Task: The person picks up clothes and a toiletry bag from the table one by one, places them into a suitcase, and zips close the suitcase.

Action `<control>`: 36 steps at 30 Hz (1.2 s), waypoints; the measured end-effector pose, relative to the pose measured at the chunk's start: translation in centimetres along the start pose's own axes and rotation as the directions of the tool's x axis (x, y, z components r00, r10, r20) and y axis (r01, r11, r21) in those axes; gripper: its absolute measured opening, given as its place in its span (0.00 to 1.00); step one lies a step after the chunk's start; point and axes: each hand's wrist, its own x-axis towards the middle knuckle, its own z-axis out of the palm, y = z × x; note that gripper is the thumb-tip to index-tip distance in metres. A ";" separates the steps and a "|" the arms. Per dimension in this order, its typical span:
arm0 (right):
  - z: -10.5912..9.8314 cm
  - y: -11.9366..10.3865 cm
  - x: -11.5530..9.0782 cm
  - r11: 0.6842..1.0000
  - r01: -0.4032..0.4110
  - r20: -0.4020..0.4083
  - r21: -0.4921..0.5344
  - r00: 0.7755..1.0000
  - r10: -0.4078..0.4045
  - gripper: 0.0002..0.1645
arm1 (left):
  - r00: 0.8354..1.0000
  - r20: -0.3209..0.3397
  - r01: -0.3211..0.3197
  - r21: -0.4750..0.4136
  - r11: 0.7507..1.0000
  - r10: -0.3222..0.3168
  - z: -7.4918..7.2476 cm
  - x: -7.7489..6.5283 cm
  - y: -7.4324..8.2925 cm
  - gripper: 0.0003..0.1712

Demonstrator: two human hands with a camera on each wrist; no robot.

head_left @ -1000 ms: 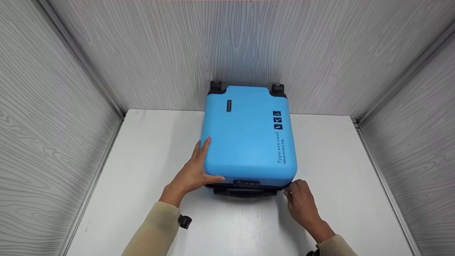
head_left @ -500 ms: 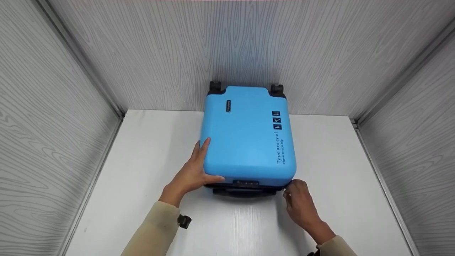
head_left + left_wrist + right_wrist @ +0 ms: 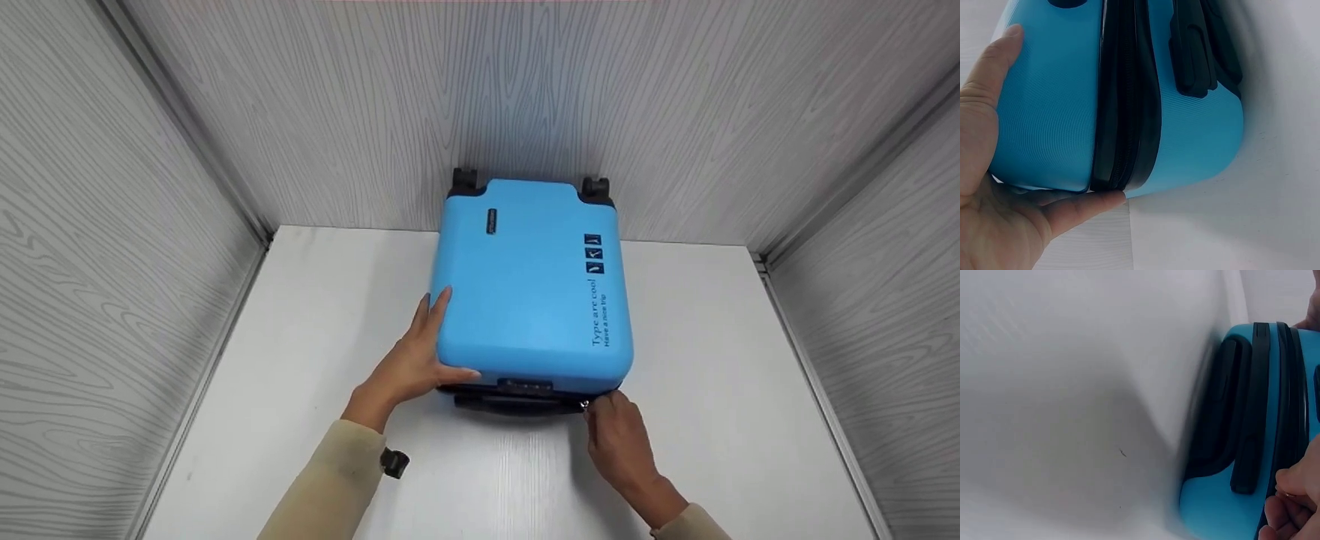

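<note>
A light blue hard-shell suitcase (image 3: 536, 300) lies flat on the white table, its handle end toward me. My left hand (image 3: 409, 364) rests on its near left corner, fingers straight along the side and thumb on the near end. In the left wrist view, one finger reaches under the black zip band (image 3: 1126, 112). My right hand (image 3: 619, 442) pinches a small metal zipper pull (image 3: 585, 405) at the near right corner. The right wrist view shows thumb and curled fingers (image 3: 1292, 512) at the zip; the pull is mostly hidden between them.
A black carry handle (image 3: 1255, 410) sticks out from the near end, below the combination lock (image 3: 525, 385). Two black wheels (image 3: 465, 180) stand at the far end, close to the grey wood-grain back wall (image 3: 360, 112). Side walls flank the white table (image 3: 337, 300).
My right hand has moved a little left along the near end with the zipper pull. My left hand keeps its place on the suitcase. The whole head view has shifted slightly.
</note>
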 end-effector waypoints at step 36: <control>3.0 -6.3 1.5 0.965 0.031 0.001 0.262 0.999 -0.032 0.17 | 1.000 -0.010 -0.027 -0.003 1.000 0.027 0.0 0.0 0.0 0.80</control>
